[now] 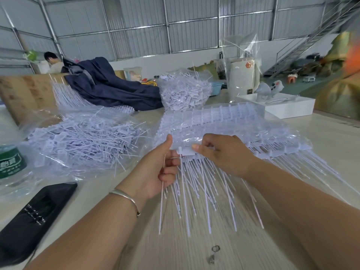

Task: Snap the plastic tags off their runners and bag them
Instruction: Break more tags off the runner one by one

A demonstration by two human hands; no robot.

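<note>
On the pale table (194,250), the left hand (161,168) pinches loose tags (162,191); the right hand (220,152) grasps a runner (186,152).

White tags (187,151) on stacked runners (224,123)

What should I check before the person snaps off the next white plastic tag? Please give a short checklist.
1. Left hand grips thin white tag stems: ok.
2. Right hand pinches the white tag head on the stacked runner sheets: ok.
3. Clear plastic bag with loose white tags lies open on the left: ok.
4. Tag already detached: cannot tell.
5. Dark flat phone lies apart from the stems: ok.
</note>
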